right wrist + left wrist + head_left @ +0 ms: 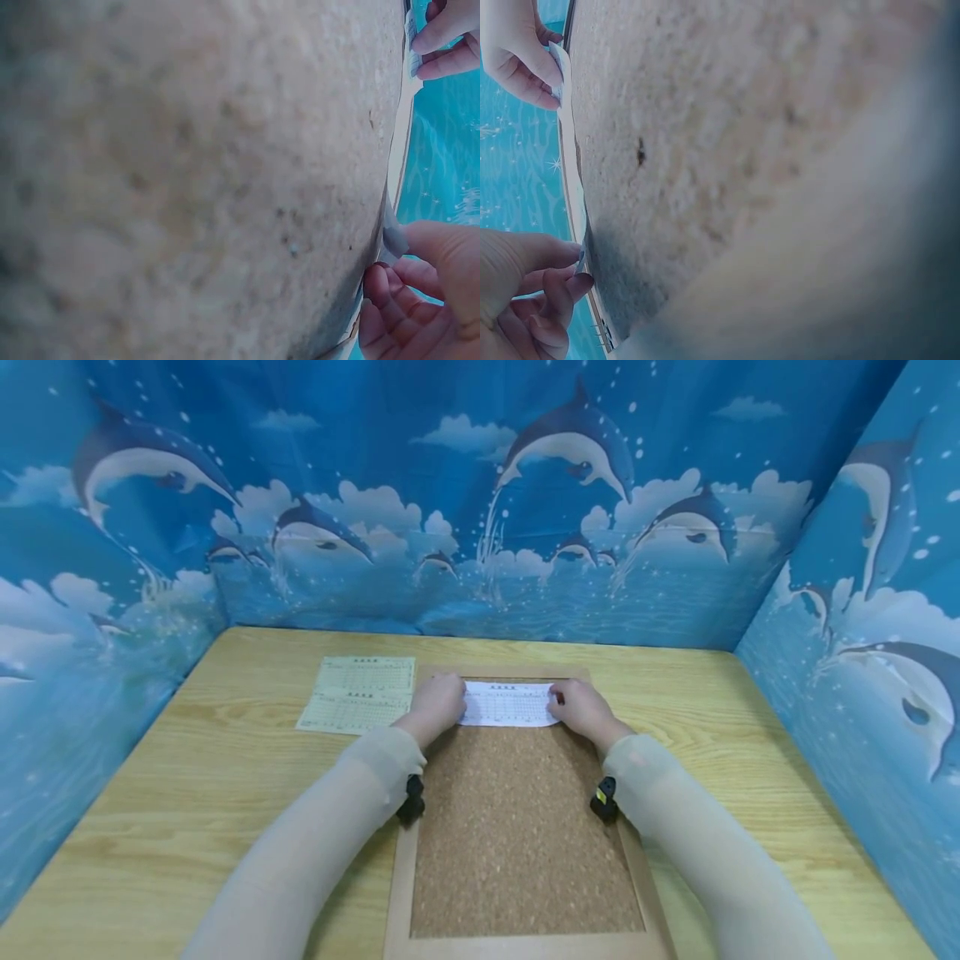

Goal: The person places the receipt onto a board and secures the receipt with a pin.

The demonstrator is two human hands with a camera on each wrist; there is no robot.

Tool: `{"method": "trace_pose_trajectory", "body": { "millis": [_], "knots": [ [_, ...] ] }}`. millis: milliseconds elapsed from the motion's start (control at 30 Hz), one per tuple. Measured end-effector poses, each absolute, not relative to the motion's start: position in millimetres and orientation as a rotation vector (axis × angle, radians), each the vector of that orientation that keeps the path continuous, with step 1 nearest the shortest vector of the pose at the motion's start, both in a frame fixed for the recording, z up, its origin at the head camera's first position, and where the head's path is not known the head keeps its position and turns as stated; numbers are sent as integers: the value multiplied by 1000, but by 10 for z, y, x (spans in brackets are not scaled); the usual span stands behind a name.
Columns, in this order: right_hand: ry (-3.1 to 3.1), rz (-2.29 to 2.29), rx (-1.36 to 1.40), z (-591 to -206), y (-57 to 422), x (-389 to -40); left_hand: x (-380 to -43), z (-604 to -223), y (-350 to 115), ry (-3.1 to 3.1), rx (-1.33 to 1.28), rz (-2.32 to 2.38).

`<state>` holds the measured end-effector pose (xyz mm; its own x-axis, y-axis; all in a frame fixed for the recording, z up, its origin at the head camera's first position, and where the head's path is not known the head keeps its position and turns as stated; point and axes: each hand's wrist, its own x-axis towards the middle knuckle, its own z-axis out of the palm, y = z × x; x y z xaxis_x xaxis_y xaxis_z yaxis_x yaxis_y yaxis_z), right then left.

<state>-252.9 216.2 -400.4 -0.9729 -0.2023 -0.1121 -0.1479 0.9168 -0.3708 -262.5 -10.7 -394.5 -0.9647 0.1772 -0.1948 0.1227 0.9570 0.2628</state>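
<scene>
White paper (506, 706) spans the gap between my hands, over the far end of the cork board (525, 827). My left hand (441, 697) pinches one end, my right hand (581, 706) the other. I'd judge it roughly lined up but not yet released; I see nothing fastening it. Nearer me, the cork is bare. Green paper (360, 693) (one sheet or two, I can't tell) lies left of the board, untouched.

From here I see a rough, matt cork panel (525, 835), smooth wooden frame (525, 947), paper slip (510, 707), wood-grained table (750, 727) and faintly glossy backdrop (480, 468), perhaps cloth.
</scene>
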Motion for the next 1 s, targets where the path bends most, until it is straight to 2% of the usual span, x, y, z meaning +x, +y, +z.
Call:
{"method": "trace_pose_trajectory", "body": {
  "millis": [767,1000],
  "knots": [
    [2891,-381,-284,-4009,2163,-2498,-2564,-3945,-24,2958,339,-41],
    [2860,-351,-310,-3985,2172,-2482,-2426,-3905,-44,2935,602,-165]
  ]
}}
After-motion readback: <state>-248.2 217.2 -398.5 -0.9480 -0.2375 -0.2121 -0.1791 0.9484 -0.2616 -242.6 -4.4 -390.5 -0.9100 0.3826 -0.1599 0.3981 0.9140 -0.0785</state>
